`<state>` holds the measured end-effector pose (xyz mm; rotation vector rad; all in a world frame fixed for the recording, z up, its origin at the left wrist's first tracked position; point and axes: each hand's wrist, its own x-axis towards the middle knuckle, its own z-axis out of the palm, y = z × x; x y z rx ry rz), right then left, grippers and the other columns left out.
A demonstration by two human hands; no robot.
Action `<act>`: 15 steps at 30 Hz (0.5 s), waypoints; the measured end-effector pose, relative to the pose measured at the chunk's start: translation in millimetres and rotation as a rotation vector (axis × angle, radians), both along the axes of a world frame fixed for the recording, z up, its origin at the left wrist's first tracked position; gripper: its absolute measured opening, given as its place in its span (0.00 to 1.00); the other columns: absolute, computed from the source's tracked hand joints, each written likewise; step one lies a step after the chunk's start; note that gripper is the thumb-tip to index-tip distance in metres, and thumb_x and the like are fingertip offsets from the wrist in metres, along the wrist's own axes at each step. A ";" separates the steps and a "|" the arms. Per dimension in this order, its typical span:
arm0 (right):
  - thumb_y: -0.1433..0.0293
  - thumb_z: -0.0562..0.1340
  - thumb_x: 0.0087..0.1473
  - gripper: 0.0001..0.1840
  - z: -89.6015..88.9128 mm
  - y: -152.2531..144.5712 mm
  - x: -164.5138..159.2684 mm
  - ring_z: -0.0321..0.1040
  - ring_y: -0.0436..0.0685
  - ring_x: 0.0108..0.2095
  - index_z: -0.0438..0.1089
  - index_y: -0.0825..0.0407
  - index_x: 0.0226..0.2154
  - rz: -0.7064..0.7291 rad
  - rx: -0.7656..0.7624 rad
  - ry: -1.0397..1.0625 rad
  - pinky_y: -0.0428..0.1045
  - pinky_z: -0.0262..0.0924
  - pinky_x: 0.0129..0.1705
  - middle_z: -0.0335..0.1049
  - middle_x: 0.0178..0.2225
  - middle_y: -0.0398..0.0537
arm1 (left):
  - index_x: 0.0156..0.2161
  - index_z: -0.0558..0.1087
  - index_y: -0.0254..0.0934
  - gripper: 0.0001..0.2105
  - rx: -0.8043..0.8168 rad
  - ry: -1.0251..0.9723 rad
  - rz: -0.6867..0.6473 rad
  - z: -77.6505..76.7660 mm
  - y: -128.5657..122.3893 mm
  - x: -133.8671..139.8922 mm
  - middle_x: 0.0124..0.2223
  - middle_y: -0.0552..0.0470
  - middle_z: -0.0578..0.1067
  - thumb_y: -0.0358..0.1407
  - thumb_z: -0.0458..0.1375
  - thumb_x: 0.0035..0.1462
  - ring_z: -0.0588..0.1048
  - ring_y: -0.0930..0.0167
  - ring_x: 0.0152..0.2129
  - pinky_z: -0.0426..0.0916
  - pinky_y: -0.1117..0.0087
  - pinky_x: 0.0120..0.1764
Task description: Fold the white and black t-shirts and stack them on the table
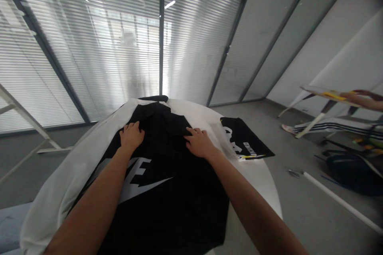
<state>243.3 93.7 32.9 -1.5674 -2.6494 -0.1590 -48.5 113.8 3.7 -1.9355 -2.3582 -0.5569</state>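
Note:
A black garment (pixel 179 191) with a grey letter print and swoosh lies spread before me. White wrinkled fabric (pixel 68 171) runs along its left side; I cannot tell whether it belongs to the garment. My left hand (pixel 131 137) is on the upper left part of the black cloth, its fingers bent and pressed into it. On the upper right, my right hand (pixel 199 142) pinches the cloth beside a raised fold. Between the hands, the top end of the garment is rumpled. To the right lies a folded black printed item (pixel 248 137) in what looks like clear plastic.
Everything lies on a rounded white table (pixel 271 187). Glass panels with blinds (pixel 119 67) stand behind it. At far right another person's arm (pixel 365 99) rests over a second table (pixel 326 93). A white pole (pixel 338 199) and a dark bag (pixel 354 171) are on the floor.

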 end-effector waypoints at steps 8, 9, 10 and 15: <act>0.67 0.52 0.59 0.24 -0.5 37.3 -8.1 0.65 0.59 0.54 0.67 0.52 0.57 0.011 -0.104 0.364 0.53 0.56 0.57 0.66 0.57 0.54 | 0.53 0.73 0.34 0.19 0.232 -0.282 0.077 -8.2 16.8 -26.4 0.49 0.41 0.77 0.33 0.48 0.59 0.74 0.59 0.47 0.66 0.57 0.53; 0.68 0.53 0.58 0.25 -1.6 42.2 -0.6 0.65 0.59 0.54 0.67 0.53 0.57 0.000 -0.104 0.441 0.52 0.55 0.58 0.67 0.56 0.54 | 0.51 0.74 0.34 0.18 0.268 -0.328 0.097 -8.4 18.6 -30.8 0.48 0.41 0.77 0.32 0.48 0.59 0.75 0.59 0.46 0.66 0.57 0.53; 0.68 0.54 0.58 0.25 -2.9 47.4 8.4 0.65 0.59 0.54 0.68 0.54 0.57 -0.031 -0.105 0.525 0.52 0.54 0.59 0.68 0.55 0.54 | 0.50 0.75 0.34 0.18 0.301 -0.385 0.122 -8.6 20.1 -35.8 0.46 0.42 0.78 0.32 0.49 0.58 0.75 0.59 0.45 0.67 0.56 0.52; 0.68 0.54 0.53 0.30 -14.3 73.5 55.7 0.69 0.60 0.50 0.65 0.59 0.58 -0.480 0.015 0.998 0.53 0.60 0.55 0.72 0.51 0.55 | 0.53 0.70 0.34 0.19 0.508 -0.946 0.249 -11.7 21.7 -67.4 0.39 0.44 0.76 0.31 0.50 0.56 0.77 0.67 0.27 0.76 0.58 0.32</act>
